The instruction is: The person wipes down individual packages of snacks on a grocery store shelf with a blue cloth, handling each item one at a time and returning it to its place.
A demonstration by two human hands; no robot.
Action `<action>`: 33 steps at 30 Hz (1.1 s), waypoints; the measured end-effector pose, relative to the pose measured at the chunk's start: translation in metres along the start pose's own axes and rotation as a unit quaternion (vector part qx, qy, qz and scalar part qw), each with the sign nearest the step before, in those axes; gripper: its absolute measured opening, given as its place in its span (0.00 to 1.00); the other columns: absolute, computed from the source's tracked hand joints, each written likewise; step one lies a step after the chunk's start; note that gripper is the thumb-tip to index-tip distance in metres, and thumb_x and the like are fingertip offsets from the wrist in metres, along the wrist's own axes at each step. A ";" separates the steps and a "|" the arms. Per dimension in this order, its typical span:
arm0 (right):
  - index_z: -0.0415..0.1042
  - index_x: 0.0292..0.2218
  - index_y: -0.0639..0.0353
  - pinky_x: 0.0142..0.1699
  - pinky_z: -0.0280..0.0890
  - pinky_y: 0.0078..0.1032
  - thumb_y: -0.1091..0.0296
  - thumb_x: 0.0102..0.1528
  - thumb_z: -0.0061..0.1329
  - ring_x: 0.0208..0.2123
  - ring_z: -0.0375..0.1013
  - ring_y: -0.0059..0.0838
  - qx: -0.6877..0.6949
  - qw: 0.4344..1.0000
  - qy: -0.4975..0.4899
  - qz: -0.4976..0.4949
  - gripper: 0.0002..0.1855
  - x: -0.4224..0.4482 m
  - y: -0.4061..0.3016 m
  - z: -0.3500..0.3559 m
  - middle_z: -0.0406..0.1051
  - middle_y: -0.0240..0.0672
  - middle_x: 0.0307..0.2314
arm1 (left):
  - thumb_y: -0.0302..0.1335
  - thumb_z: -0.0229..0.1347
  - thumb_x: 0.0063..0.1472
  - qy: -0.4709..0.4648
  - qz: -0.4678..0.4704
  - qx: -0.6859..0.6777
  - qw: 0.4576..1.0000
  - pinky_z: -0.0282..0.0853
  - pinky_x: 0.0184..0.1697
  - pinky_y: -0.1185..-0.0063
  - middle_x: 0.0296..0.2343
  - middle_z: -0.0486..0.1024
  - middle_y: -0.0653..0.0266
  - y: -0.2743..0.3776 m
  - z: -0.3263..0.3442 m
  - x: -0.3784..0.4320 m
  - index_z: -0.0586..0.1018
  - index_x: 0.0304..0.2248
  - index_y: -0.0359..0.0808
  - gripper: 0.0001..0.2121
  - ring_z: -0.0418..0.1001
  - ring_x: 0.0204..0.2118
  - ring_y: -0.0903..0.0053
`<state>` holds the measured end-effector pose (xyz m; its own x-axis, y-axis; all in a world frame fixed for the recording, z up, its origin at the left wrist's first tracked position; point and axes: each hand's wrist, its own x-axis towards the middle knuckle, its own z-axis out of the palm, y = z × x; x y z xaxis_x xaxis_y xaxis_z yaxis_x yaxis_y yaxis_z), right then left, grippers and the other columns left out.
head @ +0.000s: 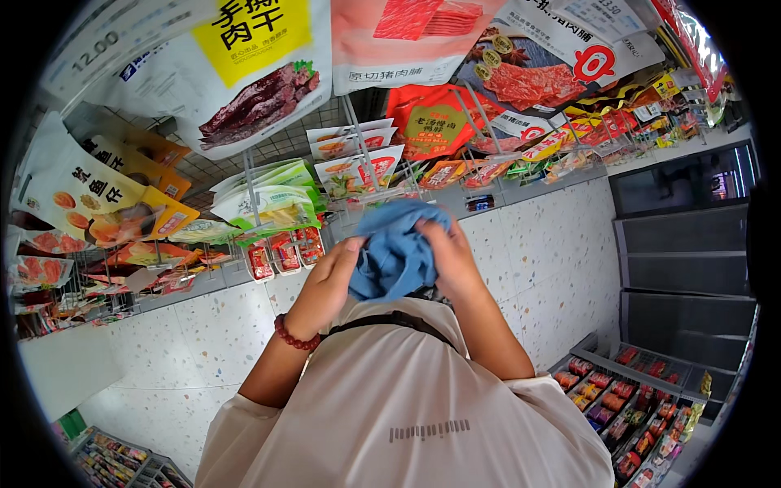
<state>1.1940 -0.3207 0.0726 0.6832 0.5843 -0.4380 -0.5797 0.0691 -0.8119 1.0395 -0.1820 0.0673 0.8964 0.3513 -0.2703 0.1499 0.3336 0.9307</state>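
A crumpled blue cloth is bunched between my two hands, in front of my waist. My left hand, with a dark red bead bracelet at its wrist, grips the cloth's left side, thumb uppermost. On the cloth's right side my right hand holds it, thumb and fingers pressed into the folds; this hand is slightly blurred. Parts of the fingers of both hands are hidden by the cloth. Beyond the cloth, white snack packets and a red snack bag hang on metal hooks.
Large meat snack bags hang close at the top. Red-topped packs stand at the shelf edge near my left hand. A speckled tile floor lies below. Packaged goods fill a rack at lower right, near dark panels.
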 end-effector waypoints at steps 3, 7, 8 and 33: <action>0.69 0.46 0.62 0.39 0.72 0.23 0.64 0.61 0.48 0.35 0.75 0.24 0.034 0.999 0.034 -0.008 0.14 0.020 -0.013 -0.015 0.74 0.34 0.35 | 0.33 0.42 0.73 -0.014 0.028 0.088 0.996 0.68 0.54 0.76 0.46 0.76 0.56 0.005 -0.008 0.008 0.72 0.52 0.28 0.18 0.74 0.48 0.74; 0.70 0.45 0.62 0.37 0.71 0.22 0.67 0.58 0.45 0.32 0.74 0.23 0.029 0.997 0.069 -0.033 0.14 0.030 -0.030 -0.022 0.74 0.33 0.32 | 0.31 0.44 0.71 0.018 -0.004 0.017 1.000 0.72 0.50 0.76 0.44 0.76 0.55 0.005 -0.012 0.017 0.71 0.52 0.31 0.16 0.77 0.44 0.72; 0.70 0.46 0.63 0.36 0.68 0.21 0.69 0.55 0.46 0.31 0.73 0.23 -0.013 0.997 0.048 -0.057 0.17 0.038 -0.031 -0.031 0.74 0.32 0.31 | 0.31 0.45 0.71 0.032 0.003 0.028 0.999 0.72 0.49 0.76 0.44 0.76 0.55 0.005 -0.014 0.019 0.71 0.53 0.31 0.16 0.78 0.43 0.72; 0.74 0.40 0.58 0.41 0.68 0.23 0.65 0.58 0.57 0.34 0.73 0.20 -0.305 0.909 -0.158 -0.237 0.11 0.113 -0.028 -0.001 0.75 0.31 0.30 | 0.25 0.46 0.68 0.103 0.002 0.327 0.939 0.72 0.27 0.75 0.24 0.79 0.55 0.069 -0.010 0.093 0.54 0.62 0.37 0.25 0.78 0.22 0.71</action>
<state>1.2878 -0.2572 0.0451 0.5746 0.8153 0.0717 0.1664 -0.0306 -0.9856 1.1288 -0.1177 0.1041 0.8079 0.5356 -0.2457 0.4311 -0.2530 0.8661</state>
